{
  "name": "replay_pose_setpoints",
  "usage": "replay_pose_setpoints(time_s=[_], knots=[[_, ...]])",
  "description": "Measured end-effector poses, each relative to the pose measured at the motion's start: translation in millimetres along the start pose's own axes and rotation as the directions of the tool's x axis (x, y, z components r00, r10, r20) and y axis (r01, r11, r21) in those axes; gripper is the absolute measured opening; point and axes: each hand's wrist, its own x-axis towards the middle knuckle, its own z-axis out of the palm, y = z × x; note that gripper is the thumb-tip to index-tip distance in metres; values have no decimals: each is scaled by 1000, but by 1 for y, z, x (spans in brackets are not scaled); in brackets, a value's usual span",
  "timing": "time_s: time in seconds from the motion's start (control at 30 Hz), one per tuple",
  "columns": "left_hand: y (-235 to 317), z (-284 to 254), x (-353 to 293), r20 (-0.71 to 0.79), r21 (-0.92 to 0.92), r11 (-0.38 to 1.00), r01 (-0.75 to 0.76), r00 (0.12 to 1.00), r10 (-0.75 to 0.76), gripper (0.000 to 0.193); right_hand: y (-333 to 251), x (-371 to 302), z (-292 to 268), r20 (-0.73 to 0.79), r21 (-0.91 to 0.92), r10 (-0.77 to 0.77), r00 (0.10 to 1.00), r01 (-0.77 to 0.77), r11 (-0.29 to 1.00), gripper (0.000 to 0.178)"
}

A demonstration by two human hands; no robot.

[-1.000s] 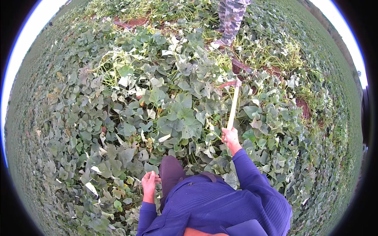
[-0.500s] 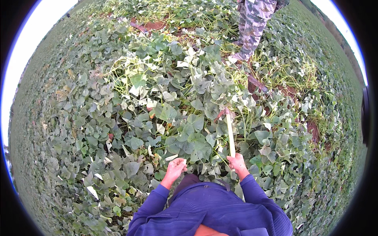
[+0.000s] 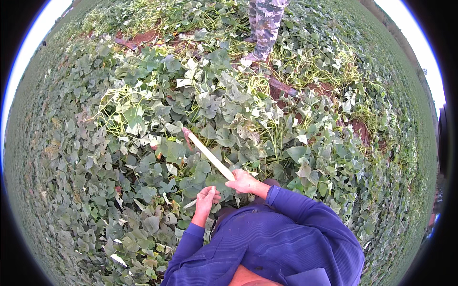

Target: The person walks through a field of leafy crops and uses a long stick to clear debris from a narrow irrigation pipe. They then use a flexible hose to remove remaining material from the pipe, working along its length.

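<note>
In my right hand (image 3: pixel 244 182) is the pale wooden handle of a sickle (image 3: pixel 210 156). The handle slants up and to the left across my front, and its short reddish blade hangs just above the leaves. My left hand (image 3: pixel 206 200) is just left of and below the right one, apart from it. Its fingers are curled in toward the thumb; whether anything is pinched in them is hidden. Broad-leaved green vines (image 3: pixel 191 167) spread under and around both hands.
Ahead stands another person in camouflage trousers (image 3: pixel 268 26), among pulled-up yellowish stems (image 3: pixel 329 71). Reddish soil (image 3: pixel 145 37) shows through at the far left, and a strip of dark sheeting (image 3: pixel 282 86) lies near the person's feet. Vines cover the ground on both sides.
My right hand has moved left toward the left hand, swinging the sickle's blade to the left. The view has turned right, so the other person appears further left.
</note>
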Motion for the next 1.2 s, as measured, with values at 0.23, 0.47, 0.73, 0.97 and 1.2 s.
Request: replay_pose_setpoints(time_s=[0.23, 0.47, 0.73, 0.97, 1.2], knots=[[54, 57, 28, 111, -230, 972, -38, 992, 65, 30, -31, -25, -22, 144, -82, -111, 983, 124, 989, 36], [71, 97, 63, -40, -293, 946, -136, 991, 130, 17, -41, 6, -67, 353, -87, -245, 903, 293, 952, 38], [89, 149, 107, -142, -362, 932, 3, 988, -59, 15, 26, 67, -211, 186, -30, -226, 956, 235, 971, 46], [109, 205, 158, -165, -370, 925, 90, 973, -161, 19, 198, 91, -375, -231, -67, 157, 960, -177, 982, 35], [128, 271, 189, -127, -336, 941, 50, 987, -98, 21, 295, 76, -449, -257, 257, 385, 886, -322, 911, 28]])
